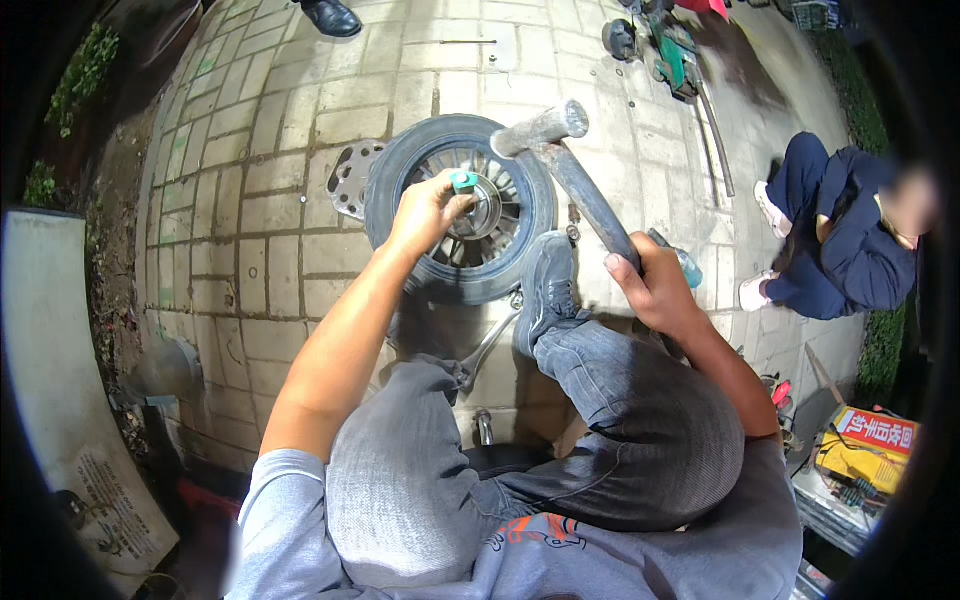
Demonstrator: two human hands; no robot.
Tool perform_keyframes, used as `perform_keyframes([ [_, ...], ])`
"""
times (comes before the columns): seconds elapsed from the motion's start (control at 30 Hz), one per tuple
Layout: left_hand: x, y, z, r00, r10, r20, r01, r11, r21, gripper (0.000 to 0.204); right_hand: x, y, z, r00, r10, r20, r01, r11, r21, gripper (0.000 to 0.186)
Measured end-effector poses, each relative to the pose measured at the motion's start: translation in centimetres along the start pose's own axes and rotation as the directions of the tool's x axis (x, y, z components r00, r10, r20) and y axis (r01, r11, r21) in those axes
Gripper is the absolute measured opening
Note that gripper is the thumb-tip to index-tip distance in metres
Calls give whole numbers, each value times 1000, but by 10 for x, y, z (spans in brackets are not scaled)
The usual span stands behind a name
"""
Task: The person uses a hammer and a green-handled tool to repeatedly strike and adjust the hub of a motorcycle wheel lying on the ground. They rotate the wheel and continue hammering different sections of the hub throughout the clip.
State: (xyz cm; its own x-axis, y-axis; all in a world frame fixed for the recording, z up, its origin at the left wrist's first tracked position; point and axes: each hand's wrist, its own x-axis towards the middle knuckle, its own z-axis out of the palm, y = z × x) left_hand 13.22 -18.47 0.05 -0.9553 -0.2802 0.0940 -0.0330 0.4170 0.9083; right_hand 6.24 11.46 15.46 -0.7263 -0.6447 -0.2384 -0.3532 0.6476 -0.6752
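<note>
A small wheel with a black tyre (384,205) and spoked rim lies flat on the paving in front of me. Over its central hub (484,212), my left hand (425,212) pinches a short piece with a bright green top (464,182); its lower part is hidden by my fingers, and its kind I cannot make out. My right hand (662,288) is wrapped round the handle of a worn metal hammer (588,203). The hammer is raised, its head above the tyre's far right edge, apart from the green piece. My shoe (547,290) is against the tyre's near right side.
A perforated metal plate (352,180) lies left of the tyre. A long wrench (490,345) lies between my legs. To the right, a person (850,225) sits low. Green machinery (675,55) and a long bar (716,140) are at the far right; a yellow case (862,462) is near right.
</note>
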Motion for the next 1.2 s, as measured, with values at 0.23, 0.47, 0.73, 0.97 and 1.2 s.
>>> perform_keyframes([
  [0.23,1,-7,3,1000,23,-17,-23,999,34,26,20,-31,6,988,-67,136,103,955,-277,32],
  [0.47,-2,-9,0,999,33,-41,-31,998,50,32,10,-57,-11,964,-217,-153,222,975,20,33],
  [0.73,-14,-15,17,996,74,-50,-66,987,146,28,0,9,9,992,-113,58,125,948,-294,36],
  [0.97,-37,11,10,975,222,2,-219,960,172,35,-17,25,10,995,92,-42,-97,987,-129,41],
  [1.2,-49,16,26,900,358,249,-427,842,330,32,-33,58,25,990,-131,-51,125,987,-103,34],
])
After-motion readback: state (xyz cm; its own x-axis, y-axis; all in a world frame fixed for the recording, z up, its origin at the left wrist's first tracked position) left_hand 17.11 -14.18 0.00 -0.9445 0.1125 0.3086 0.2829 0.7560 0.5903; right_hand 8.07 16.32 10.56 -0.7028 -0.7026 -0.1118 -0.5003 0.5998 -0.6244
